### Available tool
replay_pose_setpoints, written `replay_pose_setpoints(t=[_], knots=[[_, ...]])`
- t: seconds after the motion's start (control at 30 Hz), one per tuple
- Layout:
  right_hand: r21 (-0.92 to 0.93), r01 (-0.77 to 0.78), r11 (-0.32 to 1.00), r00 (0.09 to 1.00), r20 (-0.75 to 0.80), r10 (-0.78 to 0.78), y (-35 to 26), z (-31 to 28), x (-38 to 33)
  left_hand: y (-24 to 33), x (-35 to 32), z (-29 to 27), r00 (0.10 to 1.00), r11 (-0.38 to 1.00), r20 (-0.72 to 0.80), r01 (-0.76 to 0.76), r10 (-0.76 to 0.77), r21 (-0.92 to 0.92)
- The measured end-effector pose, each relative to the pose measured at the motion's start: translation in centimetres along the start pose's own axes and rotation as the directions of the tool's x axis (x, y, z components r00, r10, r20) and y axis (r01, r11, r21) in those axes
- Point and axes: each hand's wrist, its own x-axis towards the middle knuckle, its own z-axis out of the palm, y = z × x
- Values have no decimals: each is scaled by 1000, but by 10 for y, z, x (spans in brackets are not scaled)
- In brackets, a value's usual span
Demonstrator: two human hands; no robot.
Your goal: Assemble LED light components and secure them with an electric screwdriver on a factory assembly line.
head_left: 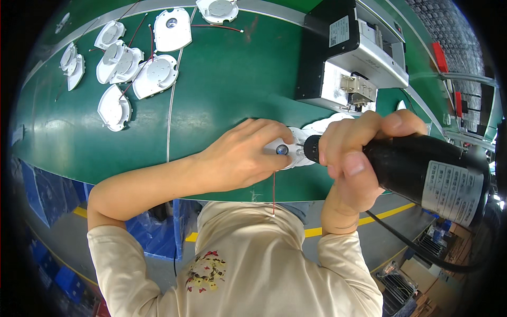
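My right hand [354,158] is wrapped round a black electric screwdriver [422,169] with a white label and a cable. Its tip points left at a white plastic part [300,153] on the green table. My left hand [248,153] grips that part's left side, thumb and fingers around a small round dark lens [282,150]. A thin red wire [274,190] hangs from the part over the table's near edge. Another white part [330,122] lies just beyond, partly covered by my right hand. Whether the screwdriver tip touches a screw cannot be made out.
Several white parts [156,75] with red wires lie at the table's far left. A white plate with a lens [172,30] lies at the back. A black and silver machine [354,58] stands at the far right. Blue bins [153,232] are below the table [227,74].
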Motion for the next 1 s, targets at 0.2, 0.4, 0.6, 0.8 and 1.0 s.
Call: replay_pose_setpoints(t=[0.2,0.4,0.6,0.8,1.0], knots=[[-124,78,989,996,54,-72,7,-3,3,4,2,0,1000,1000,26,12,-12,4],[12,3,1000,970,241,-5,-1,-14,11,6,-1,3,999,998,43,13,-16,55],[91,309,947,951,1,-310,-41,-55,45,8,4,4,995,995,98,3,-13,96],[81,281,956,960,-40,-278,-31,-67,67,5,6,1,992,998,127,11,-19,66],[-23,160,987,978,-132,-162,-17,-54,71,6,10,-6,990,1000,141,14,-18,26]])
